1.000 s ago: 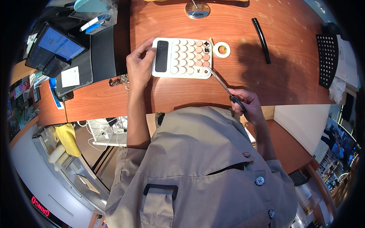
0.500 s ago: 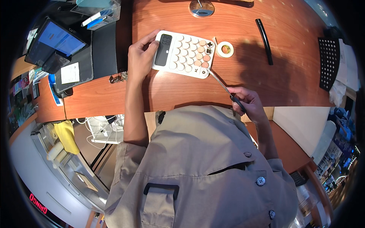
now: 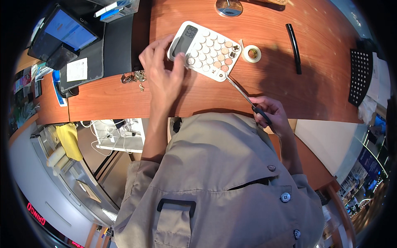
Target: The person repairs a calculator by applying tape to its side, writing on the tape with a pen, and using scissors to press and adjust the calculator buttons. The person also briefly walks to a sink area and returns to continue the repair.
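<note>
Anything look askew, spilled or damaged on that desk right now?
The calculator sits slanted, its display turned sideways, and scissors in the right hand point at its near corner, an unusual pairing. No spill or damage shows.

Our left hand (image 3: 162, 74) spreads loosely at the left end of a white calculator (image 3: 210, 56), thumb over its edge near the dark display (image 3: 185, 40). The calculator lies slanted on the desk (image 3: 269, 25). Our right hand (image 3: 271, 113) grips scissors (image 3: 240, 91) aimed at its near corner; whether they touch, we can't quite tell. Just beside its right edge we see a tape roll (image 3: 246, 54), then a black stick (image 3: 294, 48) farther right.
</note>
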`<state>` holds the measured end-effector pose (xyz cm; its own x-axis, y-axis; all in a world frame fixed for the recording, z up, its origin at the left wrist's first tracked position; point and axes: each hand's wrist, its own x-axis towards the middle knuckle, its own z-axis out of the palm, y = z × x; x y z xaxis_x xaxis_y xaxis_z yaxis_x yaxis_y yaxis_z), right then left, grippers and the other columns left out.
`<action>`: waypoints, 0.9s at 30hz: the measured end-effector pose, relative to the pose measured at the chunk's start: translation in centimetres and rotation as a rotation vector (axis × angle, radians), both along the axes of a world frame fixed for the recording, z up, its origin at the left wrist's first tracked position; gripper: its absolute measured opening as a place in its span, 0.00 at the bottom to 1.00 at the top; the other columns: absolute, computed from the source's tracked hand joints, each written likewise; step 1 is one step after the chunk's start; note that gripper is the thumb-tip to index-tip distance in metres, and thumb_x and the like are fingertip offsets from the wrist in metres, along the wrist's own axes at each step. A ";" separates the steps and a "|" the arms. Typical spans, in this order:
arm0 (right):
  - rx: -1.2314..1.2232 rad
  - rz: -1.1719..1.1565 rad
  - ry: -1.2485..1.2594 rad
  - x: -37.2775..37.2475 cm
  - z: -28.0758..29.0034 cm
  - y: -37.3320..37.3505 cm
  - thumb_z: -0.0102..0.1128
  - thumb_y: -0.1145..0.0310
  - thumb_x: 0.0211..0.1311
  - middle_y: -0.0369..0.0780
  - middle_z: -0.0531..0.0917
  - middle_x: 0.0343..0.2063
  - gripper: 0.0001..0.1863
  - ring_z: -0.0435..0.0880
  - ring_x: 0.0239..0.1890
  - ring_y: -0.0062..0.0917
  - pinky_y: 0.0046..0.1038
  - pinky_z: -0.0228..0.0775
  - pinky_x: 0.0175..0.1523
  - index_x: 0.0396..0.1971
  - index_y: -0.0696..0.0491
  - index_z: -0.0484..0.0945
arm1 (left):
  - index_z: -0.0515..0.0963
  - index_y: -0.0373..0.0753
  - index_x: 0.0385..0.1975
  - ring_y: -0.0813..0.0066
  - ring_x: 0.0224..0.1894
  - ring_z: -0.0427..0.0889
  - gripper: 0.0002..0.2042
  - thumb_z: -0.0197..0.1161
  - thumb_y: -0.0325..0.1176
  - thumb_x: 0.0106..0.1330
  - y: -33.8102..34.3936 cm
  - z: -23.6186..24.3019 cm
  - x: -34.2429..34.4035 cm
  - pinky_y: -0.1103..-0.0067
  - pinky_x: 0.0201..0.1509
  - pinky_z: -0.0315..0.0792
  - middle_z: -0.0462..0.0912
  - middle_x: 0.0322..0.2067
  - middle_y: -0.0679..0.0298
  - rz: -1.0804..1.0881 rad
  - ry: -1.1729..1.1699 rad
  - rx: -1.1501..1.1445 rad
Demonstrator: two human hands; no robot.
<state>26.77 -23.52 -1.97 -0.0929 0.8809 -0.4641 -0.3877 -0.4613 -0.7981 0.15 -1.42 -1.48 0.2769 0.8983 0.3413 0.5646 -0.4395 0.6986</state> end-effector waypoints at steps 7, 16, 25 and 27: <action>0.005 -0.004 0.020 0.0 -0.2 0.4 0.57 0.77 0.69 0.33 0.82 0.23 0.22 0.70 0.17 0.10 0.15 0.56 0.21 0.62 0.56 0.79 | 0.61 0.39 0.73 0.33 0.75 0.44 0.44 0.75 0.40 0.56 -4.5 -1.6 2.1 0.45 0.77 0.42 0.51 0.74 0.39 -0.074 -0.007 -0.101; -0.023 0.048 -0.070 0.2 0.0 1.4 0.56 0.76 0.70 0.32 0.83 0.25 0.22 0.70 0.17 0.09 0.15 0.57 0.21 0.63 0.55 0.79 | 0.53 0.40 0.78 0.26 0.77 0.33 0.52 0.76 0.44 0.52 -5.1 -1.7 3.2 0.38 0.75 0.35 0.38 0.76 0.33 -0.069 0.072 -0.140; -0.047 0.114 -0.172 0.6 1.1 2.4 0.65 0.82 0.64 0.25 0.78 0.28 0.27 0.71 0.24 0.04 0.11 0.63 0.29 0.65 0.55 0.78 | 0.51 0.41 0.78 0.26 0.77 0.34 0.54 0.76 0.44 0.51 -5.1 -1.7 3.4 0.38 0.75 0.34 0.38 0.76 0.33 -0.055 0.093 -0.155; -0.071 0.122 -0.181 0.9 1.3 2.6 0.65 0.82 0.64 0.24 0.78 0.29 0.27 0.72 0.27 0.04 0.10 0.66 0.31 0.65 0.56 0.79 | 0.52 0.40 0.78 0.25 0.76 0.33 0.54 0.75 0.43 0.51 -5.1 -1.7 3.5 0.37 0.74 0.33 0.38 0.75 0.31 -0.063 0.073 -0.157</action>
<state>27.62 -20.90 -0.63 -0.1062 0.8330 -0.5430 -0.1788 -0.5532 -0.8136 3.61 -6.48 -3.16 0.3533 0.9190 0.1748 0.5913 -0.3641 0.7196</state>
